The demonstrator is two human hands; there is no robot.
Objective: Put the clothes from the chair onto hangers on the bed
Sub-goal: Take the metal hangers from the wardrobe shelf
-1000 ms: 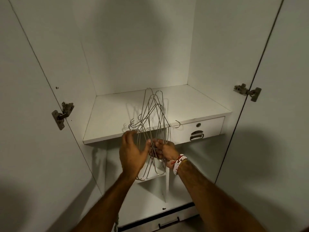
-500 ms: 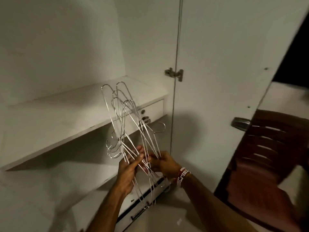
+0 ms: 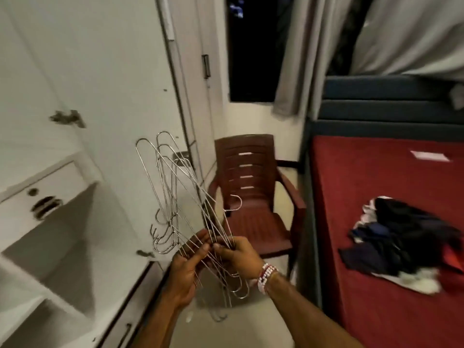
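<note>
The view has swung away from the wardrobe (image 3: pixel 75 96): both the left hand (image 3: pixel 187 268) and right hand (image 3: pixel 238 256) still grip the bundle of wire hangers (image 3: pixel 175 197), while the chair (image 3: pixel 253 197) stands bare and the clothes (image 3: pixel 401 234) lie heaped on the bed (image 3: pixel 376 172).

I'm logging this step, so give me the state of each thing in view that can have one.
Bundle of silver wire hangers: held upright, tangled.
Left hand: grip closed on the hangers.
Right hand: grip closed on the hangers.
Brown plastic chair: seat empty.
Pile of dark clothes: heaped on the red bed, unhung.
White drawer: shut.
</note>
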